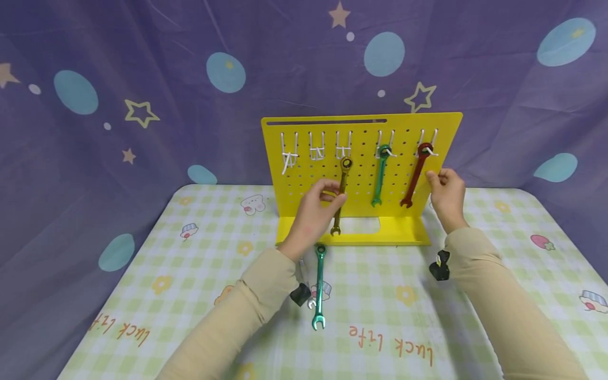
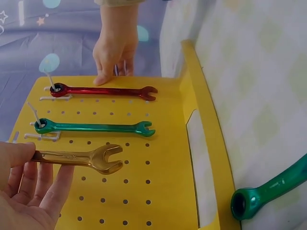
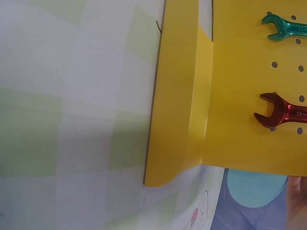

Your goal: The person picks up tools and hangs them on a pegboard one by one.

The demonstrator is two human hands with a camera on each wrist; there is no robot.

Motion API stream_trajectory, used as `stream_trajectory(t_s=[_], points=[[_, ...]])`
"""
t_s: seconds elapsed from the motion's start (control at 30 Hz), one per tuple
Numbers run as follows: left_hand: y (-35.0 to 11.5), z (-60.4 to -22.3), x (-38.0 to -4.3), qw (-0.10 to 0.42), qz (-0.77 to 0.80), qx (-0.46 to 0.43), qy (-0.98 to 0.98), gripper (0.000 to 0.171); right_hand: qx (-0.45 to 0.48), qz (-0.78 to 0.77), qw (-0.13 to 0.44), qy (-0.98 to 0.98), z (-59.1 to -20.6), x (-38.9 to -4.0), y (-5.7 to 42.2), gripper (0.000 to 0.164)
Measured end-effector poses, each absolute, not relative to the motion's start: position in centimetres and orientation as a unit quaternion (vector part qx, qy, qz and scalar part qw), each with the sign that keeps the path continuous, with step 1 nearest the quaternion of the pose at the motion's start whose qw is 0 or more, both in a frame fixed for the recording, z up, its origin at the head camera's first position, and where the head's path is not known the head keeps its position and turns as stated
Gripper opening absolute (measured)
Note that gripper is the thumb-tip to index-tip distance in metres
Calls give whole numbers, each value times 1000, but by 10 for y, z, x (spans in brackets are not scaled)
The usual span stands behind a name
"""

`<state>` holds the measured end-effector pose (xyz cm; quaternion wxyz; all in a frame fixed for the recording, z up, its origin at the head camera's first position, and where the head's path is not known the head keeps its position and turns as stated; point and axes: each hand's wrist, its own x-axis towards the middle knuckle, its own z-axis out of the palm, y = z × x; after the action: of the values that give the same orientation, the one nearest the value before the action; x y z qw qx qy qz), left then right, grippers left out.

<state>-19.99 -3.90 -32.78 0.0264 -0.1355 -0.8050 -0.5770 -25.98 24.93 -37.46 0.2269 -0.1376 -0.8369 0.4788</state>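
Observation:
My left hand pinches a gold combination wrench between thumb and fingers. The wrench stands nearly upright, ring end on top, just under the third white hook from the left. Its open end points down, as the left wrist view confirms. With thumb in front and fingers behind, my right hand holds the right edge of the yellow pegboard. Beside that hand hangs a red wrench on a hook; a green wrench hangs to its left.
Two more white hooks, one of them a left hook, carry no wrench. On the checked tablecloth lies another green wrench in front of the board. A silver wrench lies partly hidden by the left wrist. A purple curtain hangs behind.

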Motion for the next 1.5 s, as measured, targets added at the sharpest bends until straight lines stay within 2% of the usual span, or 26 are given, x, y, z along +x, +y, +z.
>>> stream_trajectory(t_s=[0.73,1.2,1.5], points=[[-34,-327,-226,46,-570,-121,-812,23,-134,468,250,-837,-379,-262,249,40],[-25,-330,-244,42,-570,-97,-815,23,-145,487,217,-833,-375,-262,249,45],[-23,-334,-253,40,-582,-86,-808,25,-146,482,224,-834,-376,-261,248,44]])
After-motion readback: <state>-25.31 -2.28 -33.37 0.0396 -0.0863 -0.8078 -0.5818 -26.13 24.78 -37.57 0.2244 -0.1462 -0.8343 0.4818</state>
